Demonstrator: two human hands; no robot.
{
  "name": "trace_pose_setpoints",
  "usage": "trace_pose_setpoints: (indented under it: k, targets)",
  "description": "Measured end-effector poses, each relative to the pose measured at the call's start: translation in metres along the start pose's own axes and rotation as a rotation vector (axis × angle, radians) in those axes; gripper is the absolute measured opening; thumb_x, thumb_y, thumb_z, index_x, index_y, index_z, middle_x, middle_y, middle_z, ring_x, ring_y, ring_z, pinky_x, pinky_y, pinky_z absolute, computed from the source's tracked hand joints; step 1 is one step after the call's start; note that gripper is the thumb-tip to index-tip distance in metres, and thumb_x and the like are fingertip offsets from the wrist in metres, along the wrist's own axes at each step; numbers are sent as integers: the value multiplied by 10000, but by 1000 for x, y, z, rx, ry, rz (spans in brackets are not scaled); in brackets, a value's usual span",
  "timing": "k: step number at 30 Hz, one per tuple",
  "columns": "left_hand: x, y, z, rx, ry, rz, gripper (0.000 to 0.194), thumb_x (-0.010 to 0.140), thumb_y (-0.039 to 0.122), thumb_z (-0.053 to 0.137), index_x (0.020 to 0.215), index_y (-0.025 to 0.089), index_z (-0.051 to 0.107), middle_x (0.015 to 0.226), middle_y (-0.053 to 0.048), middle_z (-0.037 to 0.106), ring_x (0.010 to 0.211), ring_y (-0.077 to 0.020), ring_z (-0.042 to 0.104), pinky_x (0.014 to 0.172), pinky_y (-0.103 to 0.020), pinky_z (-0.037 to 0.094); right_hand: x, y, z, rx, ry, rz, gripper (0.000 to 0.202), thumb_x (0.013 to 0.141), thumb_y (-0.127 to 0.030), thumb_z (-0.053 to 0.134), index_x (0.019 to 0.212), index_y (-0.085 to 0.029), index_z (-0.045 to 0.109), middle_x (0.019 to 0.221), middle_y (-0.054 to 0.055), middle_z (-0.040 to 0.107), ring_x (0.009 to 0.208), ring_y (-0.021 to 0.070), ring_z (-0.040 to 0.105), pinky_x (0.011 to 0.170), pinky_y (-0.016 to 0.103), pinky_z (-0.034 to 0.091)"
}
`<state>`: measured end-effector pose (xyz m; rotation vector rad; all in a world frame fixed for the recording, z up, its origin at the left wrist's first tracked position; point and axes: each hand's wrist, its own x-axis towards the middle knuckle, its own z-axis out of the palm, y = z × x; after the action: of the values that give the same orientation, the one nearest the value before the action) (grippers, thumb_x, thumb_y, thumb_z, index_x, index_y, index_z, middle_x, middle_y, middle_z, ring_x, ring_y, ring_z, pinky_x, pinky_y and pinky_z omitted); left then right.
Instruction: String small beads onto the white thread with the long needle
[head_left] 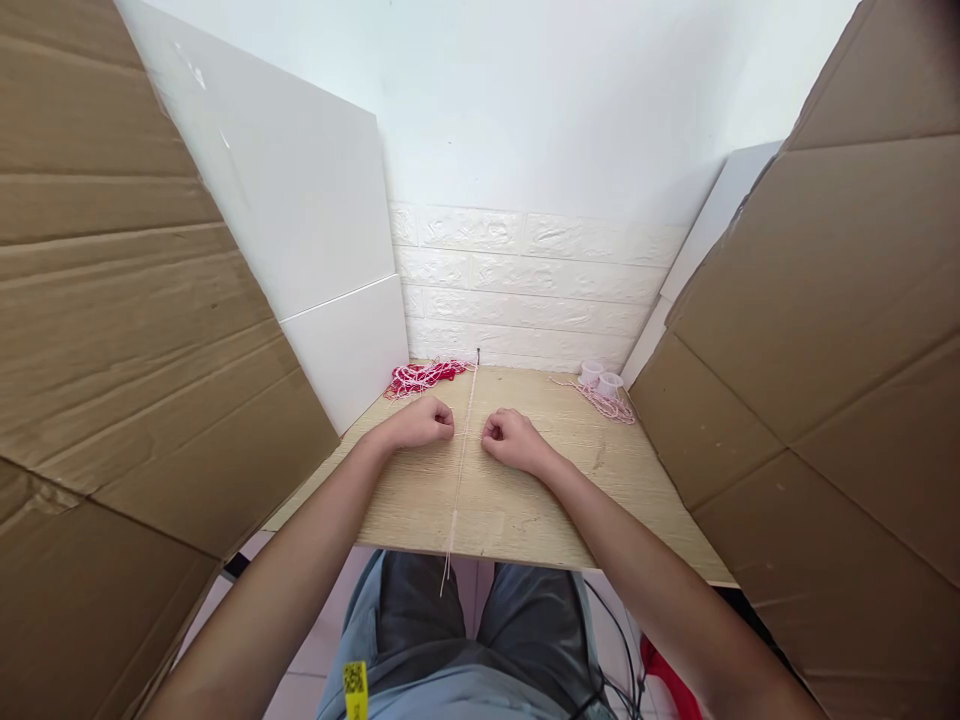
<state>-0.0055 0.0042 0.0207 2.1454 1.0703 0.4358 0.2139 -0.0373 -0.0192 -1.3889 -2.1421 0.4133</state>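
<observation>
A pale pink-white cord [460, 470] runs over the wooden tabletop from a small dark hook [478, 352] at the back to the front edge. Its loose ends hang down past that edge. To the left of the cord is my left hand [424, 422], closed with the fingers curled in. On the other side, my right hand [514, 440] is also closed, thumb and fingers pinched together. Both are at about the same height along the cord, a short gap from it. Whatever thin thread the fingers may hold is too fine to make out.
Red and pink-white strings [426, 377] lie heaped at the back left. Two small clear cups [601, 379] and a bundle of pink strings [611, 405] are at the back right. Cardboard panels [135, 300] flank both sides. Black cables [626, 650] hang below the tabletop [555, 520].
</observation>
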Motion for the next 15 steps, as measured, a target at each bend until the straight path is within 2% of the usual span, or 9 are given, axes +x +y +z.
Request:
trace_pose_setpoints:
  k: [3, 7, 15]
  targets:
    - [0, 1, 1, -10, 8, 4, 165, 670, 287, 598, 673, 156, 697, 645, -9, 632, 611, -148, 506, 553, -254, 346, -1, -1, 0, 4, 22, -5, 50, 772, -186, 600, 784, -193, 648, 772, 18, 612, 761, 160, 522, 696, 269, 356]
    - [4, -1, 6, -46, 25, 31, 232, 690, 335, 617, 772, 154, 738, 722, -32, 686, 678, -178, 567, 605, -264, 398, 0, -3, 4, 24, 54, -26, 124, 809, -274, 642, 905, -206, 681, 829, 33, 608, 834, 178, 530, 760, 286, 369]
    - [7, -6, 10, -11, 10, 60, 218, 714, 323, 596, 735, 150, 726, 692, -22, 671, 635, -159, 549, 579, -257, 380, 3, -2, 9, 79, 29, -72, 105, 853, -220, 589, 839, -199, 690, 809, 31, 615, 793, 160, 539, 725, 273, 372]
